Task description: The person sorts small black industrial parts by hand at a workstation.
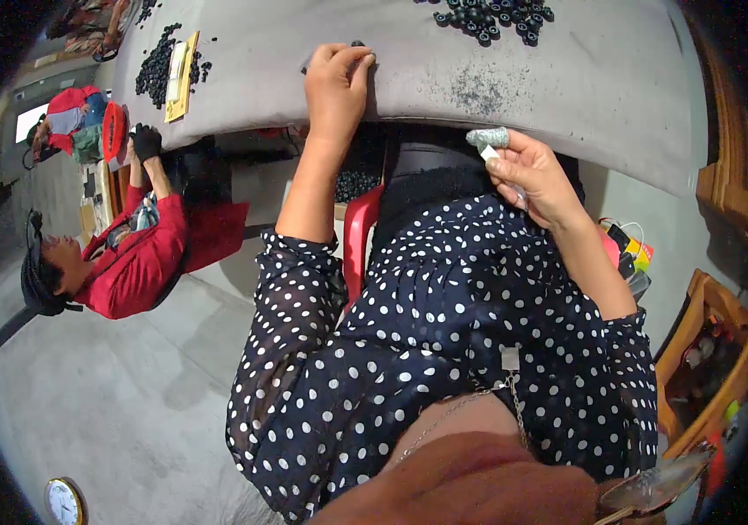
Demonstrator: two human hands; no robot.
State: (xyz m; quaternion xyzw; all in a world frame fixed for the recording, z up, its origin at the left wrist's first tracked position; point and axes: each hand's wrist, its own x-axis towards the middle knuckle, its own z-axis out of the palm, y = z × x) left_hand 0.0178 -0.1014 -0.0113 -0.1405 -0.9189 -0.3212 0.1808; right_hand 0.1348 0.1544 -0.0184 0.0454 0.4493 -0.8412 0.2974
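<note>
My left hand [337, 79] rests over the grey-covered table with its fingers bent together. Small dark bits [358, 44] show at its fingertips, so it seems to grip a small black part, mostly hidden. Held above my lap near the table's edge, my right hand [538, 182] has curled fingers and pinches a small white piece [489, 153] by the thumb. A greenish-grey wrap [488, 137] covers its index fingertip. Beyond, to the right, lies a pile of black ring-shaped parts [488, 17]. Fine black crumbs [479, 92] are scattered on the cloth between.
Left on the table [251, 52] are a heap of small black pieces [157, 68] and a yellow strip with a white box [179, 74]. More black pieces [356, 185] sit below the edge. A co-worker in red [142, 254] sits left; a wooden chair [698, 367] stands right.
</note>
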